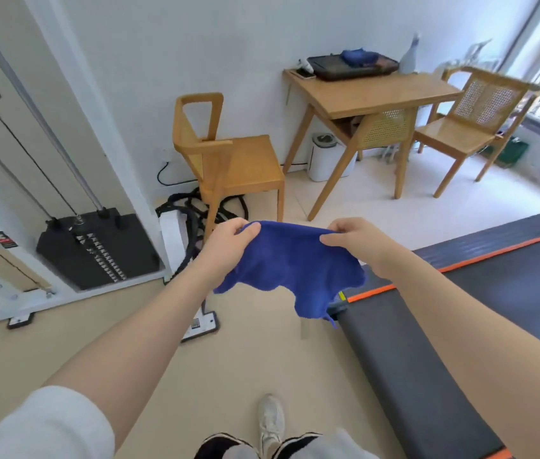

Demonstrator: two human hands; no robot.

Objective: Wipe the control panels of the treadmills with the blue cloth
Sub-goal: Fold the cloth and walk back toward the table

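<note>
Head view, hands: left hand [228, 241] and right hand [354, 240] both raised in front of the body, level with each other, arms extended.
Left hand state: fingers curled, pinching the upper left edge of the blue cloth [290, 270].
Right hand state: fingers and thumb curled, pinching the upper right edge of the same cloth.
Blue cloth position: held in the air between the two hands, top edge stretched, lower part hanging loose and uneven; it hangs above the floor and the near corner of the treadmill [480, 293].
Treadmill: dark belt with orange trim, lower right of the view; no control panel visible.
Surroundings, left: weight stack machine [96, 250] with cables against the wall.
Surroundings, centre: wooden chair [228, 160]; black cords on the floor beneath it.
Surroundings, right: wooden table [371, 91] carrying a dark tray; a cane-backed chair [473, 120] beside it.
Lower frame: one white shoe [271, 422] on the beige floor.
</note>
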